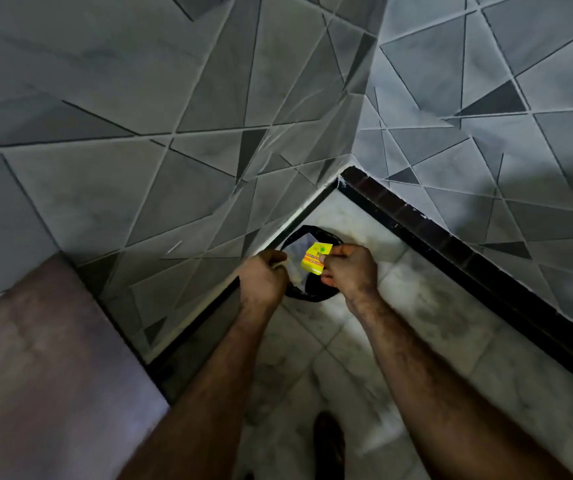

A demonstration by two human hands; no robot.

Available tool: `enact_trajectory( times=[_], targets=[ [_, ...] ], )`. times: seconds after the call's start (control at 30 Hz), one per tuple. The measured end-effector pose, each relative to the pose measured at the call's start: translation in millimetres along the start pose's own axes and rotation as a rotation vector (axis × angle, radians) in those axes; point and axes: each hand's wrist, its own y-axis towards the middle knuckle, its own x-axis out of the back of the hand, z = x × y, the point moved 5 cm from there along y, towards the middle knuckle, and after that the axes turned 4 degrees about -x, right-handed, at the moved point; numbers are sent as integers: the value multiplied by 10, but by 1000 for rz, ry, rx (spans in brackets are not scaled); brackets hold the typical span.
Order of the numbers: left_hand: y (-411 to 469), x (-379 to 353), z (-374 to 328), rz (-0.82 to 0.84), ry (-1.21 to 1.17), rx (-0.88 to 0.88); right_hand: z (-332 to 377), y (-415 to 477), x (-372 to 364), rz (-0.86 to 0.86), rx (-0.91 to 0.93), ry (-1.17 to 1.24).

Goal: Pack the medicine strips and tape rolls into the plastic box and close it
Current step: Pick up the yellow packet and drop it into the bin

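Both my hands hold a small clear plastic packet (297,252) with a yellow label (315,258) above a round black bin (313,292) lined with a dark bag, standing on the floor in a wall corner. My left hand (264,277) pinches the packet's left edge. My right hand (351,271) grips the yellow labelled end. No medicine strips, tape rolls or plastic box are in view.
Grey walls with a triangle pattern (174,150) meet in a corner behind the bin. A dark skirting strip (451,237) runs along the right wall. A brown surface (46,358) fills the lower left. The floor has pale marbled tiles (416,323); a dark foot (330,441) shows below.
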Motion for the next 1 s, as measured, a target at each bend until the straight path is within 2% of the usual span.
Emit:
enact_trajectory(
  times=[0.3, 0.43, 0.53, 0.63, 0.7, 0.87, 1.0],
  targets=[
    [1011, -1141, 914, 128, -152, 163, -550, 1102, -86, -114, -77, -68],
    [1146, -1351, 883, 171, -177, 228, -810, 1583, -179, -169, -51, -165],
    [1331, -1530, 949, 214, -140, 207, -896, 1824, -235, -177, -43, -267],
    [1644, -1802, 1297, 287, -66, 195, -1043, 2164, -346, -129, -44, -241],
    [1644, -1804, 1279, 339, -20, 211, -1158, 2383, -393, -107, -51, -255],
    [1358, -1646, 1061, 368, -29, 216, -1145, 2218, -283, -90, -49, -270],
    [1207, -1537, 913, 317, 67, 99, -973, 1889, -195, -50, -7, -316]
  ],
)
